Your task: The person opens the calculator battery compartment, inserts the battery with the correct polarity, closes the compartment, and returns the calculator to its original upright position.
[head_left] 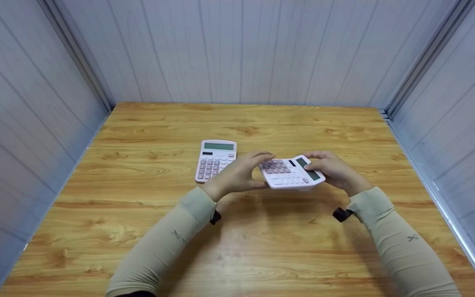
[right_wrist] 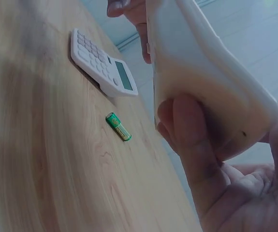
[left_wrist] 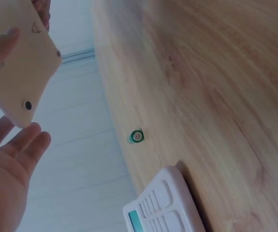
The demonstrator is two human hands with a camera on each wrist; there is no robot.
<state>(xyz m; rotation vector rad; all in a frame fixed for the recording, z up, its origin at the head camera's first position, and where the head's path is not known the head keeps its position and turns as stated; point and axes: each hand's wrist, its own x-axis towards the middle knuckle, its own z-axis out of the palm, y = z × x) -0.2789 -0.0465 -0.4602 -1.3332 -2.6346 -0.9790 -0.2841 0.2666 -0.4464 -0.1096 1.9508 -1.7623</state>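
A white calculator (head_left: 282, 180) with pinkish keys is held tilted above the table by both hands. My right hand (head_left: 336, 171) grips its display end, thumb on the front beside the screen and fingers behind. Across the keypad end, my left hand (head_left: 237, 173) holds it between thumb and fingers. The calculator's pale back (left_wrist: 20, 67) with dark round feet faces the left wrist camera. A second, similar calculator (head_left: 220, 152) lies face up on the table, partly covered by my left hand in the head view. A green battery (right_wrist: 118, 126) lies near it, hidden in the head view.
The wood-grain table (head_left: 155, 123) runs back to a pale panelled wall (head_left: 221, 49). Side walls (head_left: 19, 103) enclose it left and right. A small black object (head_left: 342, 214) is at the right cuff.
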